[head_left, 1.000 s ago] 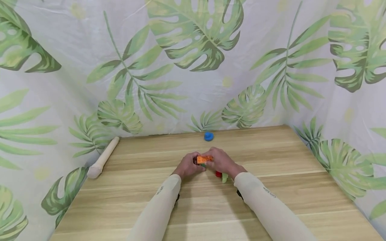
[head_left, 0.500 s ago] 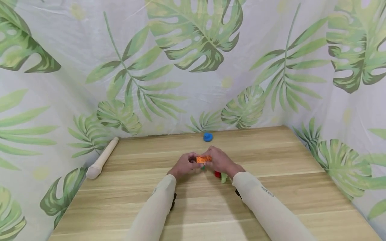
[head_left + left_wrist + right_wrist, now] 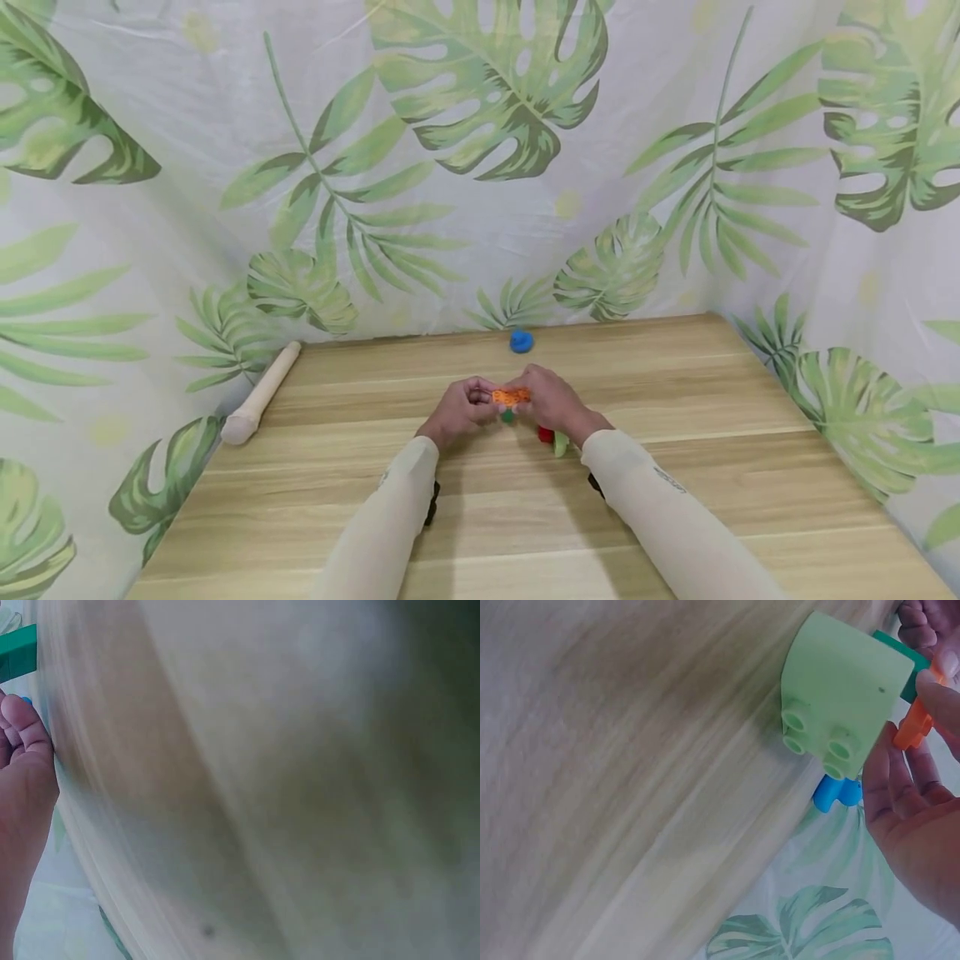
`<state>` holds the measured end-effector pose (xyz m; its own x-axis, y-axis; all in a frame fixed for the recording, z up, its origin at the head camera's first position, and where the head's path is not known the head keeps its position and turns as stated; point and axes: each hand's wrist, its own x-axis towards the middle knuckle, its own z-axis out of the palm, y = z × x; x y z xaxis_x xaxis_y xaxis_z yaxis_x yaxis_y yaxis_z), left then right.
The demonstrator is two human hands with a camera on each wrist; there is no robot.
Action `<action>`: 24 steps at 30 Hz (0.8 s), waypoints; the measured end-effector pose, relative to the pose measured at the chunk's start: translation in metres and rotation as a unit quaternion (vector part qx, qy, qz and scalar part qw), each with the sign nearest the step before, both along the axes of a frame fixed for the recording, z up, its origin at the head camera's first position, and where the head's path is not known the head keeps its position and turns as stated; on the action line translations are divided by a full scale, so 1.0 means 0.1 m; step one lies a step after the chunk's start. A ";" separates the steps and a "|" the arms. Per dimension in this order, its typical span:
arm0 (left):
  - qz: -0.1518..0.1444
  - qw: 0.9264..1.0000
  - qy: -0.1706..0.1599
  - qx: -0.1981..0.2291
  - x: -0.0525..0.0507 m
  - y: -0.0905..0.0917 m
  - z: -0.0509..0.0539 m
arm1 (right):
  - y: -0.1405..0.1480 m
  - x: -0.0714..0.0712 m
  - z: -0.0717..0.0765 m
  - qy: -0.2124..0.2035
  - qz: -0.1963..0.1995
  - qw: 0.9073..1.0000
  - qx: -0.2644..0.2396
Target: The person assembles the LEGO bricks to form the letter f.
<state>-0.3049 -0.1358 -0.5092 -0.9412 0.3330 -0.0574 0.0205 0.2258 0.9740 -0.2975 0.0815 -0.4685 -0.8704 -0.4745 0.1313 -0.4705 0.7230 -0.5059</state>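
Nearest, light-green piece (image 3: 560, 444) and red piece (image 3: 546, 434) sit by the right hand (image 3: 551, 402), gripped by neither hand. Beyond, green brick (image 3: 507, 415) shows just below orange brick (image 3: 512, 397); work looks partway, the orange in hand, though whether these two are joined I cannot tell. Orange lies between the hands: right pinches it, thumb one side, fingers the other; left hand (image 3: 459, 408) closes thumb and fingers at its left end, apparently pinching. Farthest, blue piece (image 3: 521, 341) stands apart, untouched, near the table's (image 3: 675, 367) back edge.
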 end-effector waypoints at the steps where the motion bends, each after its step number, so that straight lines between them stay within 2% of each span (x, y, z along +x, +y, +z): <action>1: -0.001 1.000 0.001 -0.001 0.00 0.00 0.00 | 0.00 0.00 -0.01 0.002 -0.001 1.000 0.000; 10: -0.004 1.000 0.002 0.005 0.00 0.01 -0.02 | 0.00 0.04 -0.01 -0.011 -0.014 0.999 -0.027; 14: -0.004 1.000 0.005 0.001 0.00 0.02 -0.01 | 0.11 0.07 0.02 -0.059 -0.011 0.997 -0.054; 18: -0.002 1.000 0.012 -0.004 -0.01 0.01 -0.01 | 0.33 0.07 -0.02 -0.102 -0.008 0.992 -0.075; 24: -0.006 1.000 0.023 -0.003 -0.02 0.01 -0.03 | 0.64 0.09 -0.12 -0.142 0.015 0.988 -0.053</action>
<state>-0.3064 -0.1350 -0.5121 -0.9388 0.3440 -0.0155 0.0685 0.2307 0.9706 -0.2886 0.1452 -0.4808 -0.8645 -0.4982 -0.0663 -0.3191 0.6460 -0.6935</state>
